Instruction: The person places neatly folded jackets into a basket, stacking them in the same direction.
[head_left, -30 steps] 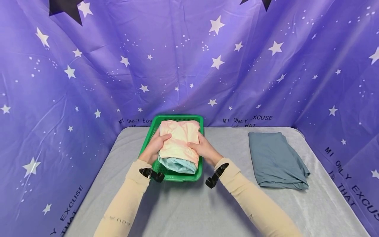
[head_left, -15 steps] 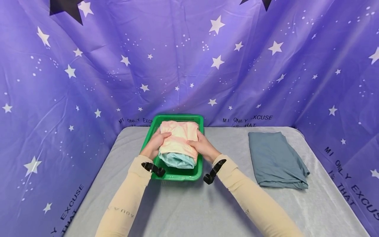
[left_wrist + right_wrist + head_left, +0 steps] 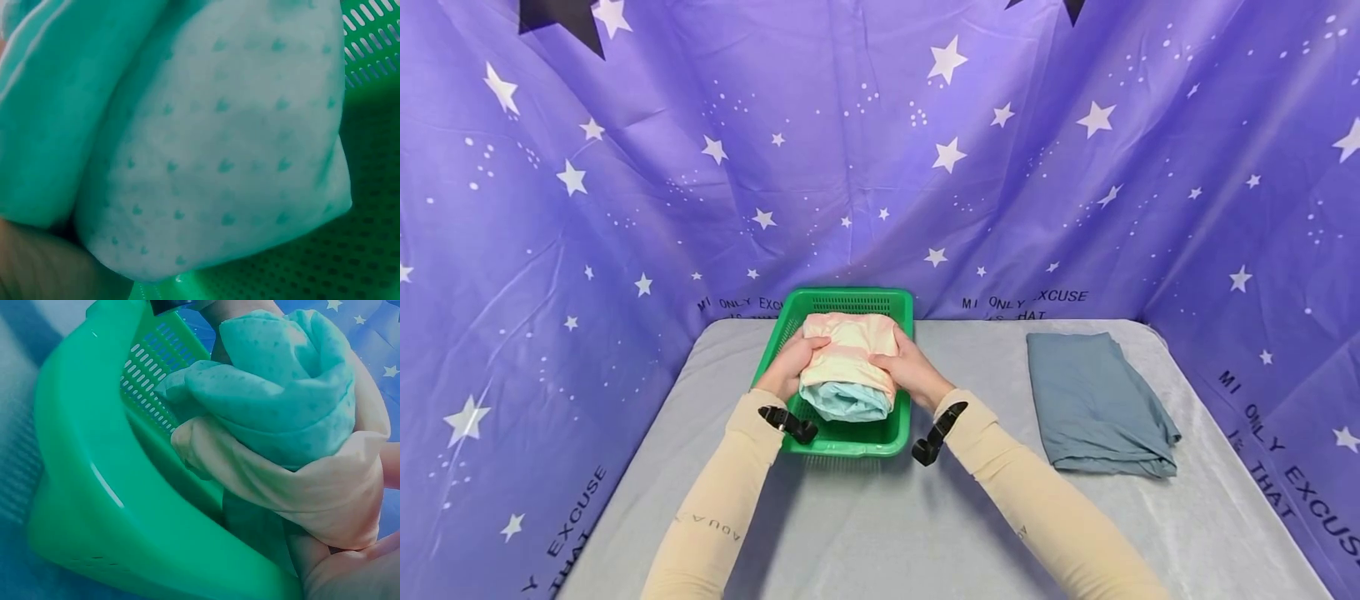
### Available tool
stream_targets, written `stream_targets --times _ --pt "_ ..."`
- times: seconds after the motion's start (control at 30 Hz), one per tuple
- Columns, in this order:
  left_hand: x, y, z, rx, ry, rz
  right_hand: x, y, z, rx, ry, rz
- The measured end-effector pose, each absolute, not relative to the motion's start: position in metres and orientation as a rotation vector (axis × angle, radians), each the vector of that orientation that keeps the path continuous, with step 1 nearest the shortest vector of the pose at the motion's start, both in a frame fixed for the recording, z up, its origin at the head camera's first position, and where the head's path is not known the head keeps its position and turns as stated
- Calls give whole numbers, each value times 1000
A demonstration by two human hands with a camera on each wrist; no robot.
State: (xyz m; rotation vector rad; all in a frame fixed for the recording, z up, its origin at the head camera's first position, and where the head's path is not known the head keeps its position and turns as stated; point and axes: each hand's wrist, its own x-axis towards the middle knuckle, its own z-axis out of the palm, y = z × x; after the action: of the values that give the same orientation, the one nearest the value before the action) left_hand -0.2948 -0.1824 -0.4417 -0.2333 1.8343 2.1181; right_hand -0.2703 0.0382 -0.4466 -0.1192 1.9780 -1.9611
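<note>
Both hands grip a cloth bundle (image 3: 850,358) from its two sides, over the green plastic basket (image 3: 850,450). Pale pink and cream cloth forms its outside; light teal cloth (image 3: 846,402) with small dark marks bulges from the near end. My left hand (image 3: 792,362) has its thumb on top at the left edge, fingers hidden underneath. On the opposite edge, my right hand (image 3: 912,367) lays its thumb across the pink cloth. In the right wrist view, the teal cloth (image 3: 281,406) shows as loose folds wrapped by the paler cloth (image 3: 294,481).
A folded grey-blue cloth (image 3: 1097,404) lies on the right of the table, which has a grey cover (image 3: 970,517). Purple star-printed curtains (image 3: 850,167) enclose the back and both sides. The basket's slotted far wall (image 3: 853,300) stands close to the back curtain.
The bundle has tilted, its teal near end drawing back from the basket's front rim, so more basket floor shows. Both hands keep their hold and have shifted only slightly.
</note>
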Motion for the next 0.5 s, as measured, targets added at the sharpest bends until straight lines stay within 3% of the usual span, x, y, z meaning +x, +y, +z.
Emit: stream_targets --times 0.5 --pt "-298 -185 -442 -239 1905 1992 -260 39 -440 -173 2041 -1906"
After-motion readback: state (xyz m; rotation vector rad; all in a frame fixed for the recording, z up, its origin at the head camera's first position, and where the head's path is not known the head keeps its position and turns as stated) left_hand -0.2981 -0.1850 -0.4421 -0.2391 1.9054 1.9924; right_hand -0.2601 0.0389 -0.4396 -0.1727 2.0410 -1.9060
